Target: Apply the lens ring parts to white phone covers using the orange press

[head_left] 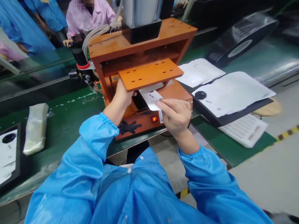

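An orange bench press [109, 51] stands in front of me, its flat upper plate [150, 74] over a lower bed. My right hand [177, 115] pinches the near edge of a thin white sheet [151, 99] with small dark print. The sheet's far part lies under the upper plate, out of sight. My left hand [123, 92] reaches in beneath the plate's left side. A thumb tip shows near a black surface [139, 102] on the bed; the other fingers are hidden, so its grip cannot be made out.
Right of the press, white sheets [233, 91] lie on a black tray, with a dark round piece [200, 95] on top. A plastic-wrapped bundle [36, 129] and another black tray [21, 155] are at left. A lit red switch [154, 119] is on the press front. People stand across the bench.
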`<control>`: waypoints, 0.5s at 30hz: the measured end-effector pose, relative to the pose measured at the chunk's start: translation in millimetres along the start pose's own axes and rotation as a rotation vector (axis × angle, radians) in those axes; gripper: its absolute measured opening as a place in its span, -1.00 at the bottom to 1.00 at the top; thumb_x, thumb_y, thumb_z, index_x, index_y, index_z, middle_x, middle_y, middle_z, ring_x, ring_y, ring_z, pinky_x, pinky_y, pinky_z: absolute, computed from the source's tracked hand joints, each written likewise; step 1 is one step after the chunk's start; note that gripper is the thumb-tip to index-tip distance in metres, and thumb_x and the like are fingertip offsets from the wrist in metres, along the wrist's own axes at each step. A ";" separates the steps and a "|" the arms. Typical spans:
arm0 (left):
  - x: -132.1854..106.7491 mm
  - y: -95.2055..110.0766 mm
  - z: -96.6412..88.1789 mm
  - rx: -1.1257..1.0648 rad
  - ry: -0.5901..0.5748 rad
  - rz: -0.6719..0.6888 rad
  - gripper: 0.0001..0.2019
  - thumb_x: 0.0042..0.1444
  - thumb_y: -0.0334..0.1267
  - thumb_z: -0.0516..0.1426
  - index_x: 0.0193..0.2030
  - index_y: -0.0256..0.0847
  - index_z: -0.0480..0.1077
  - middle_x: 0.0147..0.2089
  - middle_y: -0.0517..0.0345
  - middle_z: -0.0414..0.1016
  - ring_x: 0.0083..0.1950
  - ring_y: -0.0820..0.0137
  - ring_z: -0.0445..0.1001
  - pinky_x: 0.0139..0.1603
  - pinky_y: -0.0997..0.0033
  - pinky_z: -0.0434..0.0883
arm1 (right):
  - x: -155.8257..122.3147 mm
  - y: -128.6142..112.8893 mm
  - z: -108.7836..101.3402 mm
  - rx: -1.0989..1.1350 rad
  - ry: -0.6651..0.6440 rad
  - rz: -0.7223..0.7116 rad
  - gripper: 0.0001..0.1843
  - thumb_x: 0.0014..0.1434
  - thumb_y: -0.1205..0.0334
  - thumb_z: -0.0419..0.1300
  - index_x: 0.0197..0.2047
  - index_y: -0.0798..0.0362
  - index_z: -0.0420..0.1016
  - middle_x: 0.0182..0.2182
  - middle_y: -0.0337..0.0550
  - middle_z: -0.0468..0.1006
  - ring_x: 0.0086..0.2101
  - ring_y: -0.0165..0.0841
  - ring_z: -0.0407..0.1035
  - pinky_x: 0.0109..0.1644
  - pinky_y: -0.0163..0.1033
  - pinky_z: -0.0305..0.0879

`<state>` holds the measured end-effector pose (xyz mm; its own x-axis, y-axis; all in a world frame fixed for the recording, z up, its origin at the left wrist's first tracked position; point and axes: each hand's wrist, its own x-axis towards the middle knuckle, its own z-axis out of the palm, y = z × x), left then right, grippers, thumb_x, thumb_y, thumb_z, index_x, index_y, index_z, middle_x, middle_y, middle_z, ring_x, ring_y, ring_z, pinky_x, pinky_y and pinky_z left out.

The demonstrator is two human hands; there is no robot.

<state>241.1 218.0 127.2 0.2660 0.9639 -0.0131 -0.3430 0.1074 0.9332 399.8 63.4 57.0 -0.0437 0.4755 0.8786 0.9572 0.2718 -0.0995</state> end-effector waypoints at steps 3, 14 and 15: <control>1.2 0.9 5.6 0.012 0.059 -0.054 -0.85 0.34 -0.50 0.05 -0.24 -0.21 0.31 -0.39 0.27 0.39 -0.49 0.57 0.27 -0.38 0.54 0.14 | 7.3 6.5 11.0 0.054 -0.054 0.024 -0.63 0.53 0.26 0.07 0.05 -0.11 0.75 -0.08 -0.06 0.75 -0.03 -0.14 0.63 0.06 -0.01 0.35; -154.6 9.2 -50.6 0.265 -0.231 -0.367 -0.82 0.11 -0.14 0.30 -0.31 -0.23 0.53 -0.44 0.13 0.57 -0.49 0.40 0.47 -0.50 0.48 0.28 | 18.6 15.4 26.1 0.128 -0.292 -0.016 -0.60 0.51 0.28 0.05 0.11 -0.10 0.73 0.11 -0.03 0.73 0.12 -0.12 0.61 0.17 0.04 0.45; -171.5 8.4 -63.3 0.299 -0.243 -0.397 -0.77 0.09 -0.09 0.33 -0.28 -0.23 0.56 -0.41 0.10 0.61 -0.47 0.37 0.51 -0.48 0.47 0.32 | 23.0 16.1 28.5 0.143 -0.383 -0.007 -0.60 0.50 0.28 0.06 0.14 -0.12 0.72 0.13 -0.06 0.73 0.15 -0.12 0.61 0.21 0.05 0.47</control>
<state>135.5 69.0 114.5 0.5352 0.7758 -0.3341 0.0872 0.3427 0.9354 406.1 102.5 62.3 -0.1794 0.7432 0.6445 0.9082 0.3769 -0.1818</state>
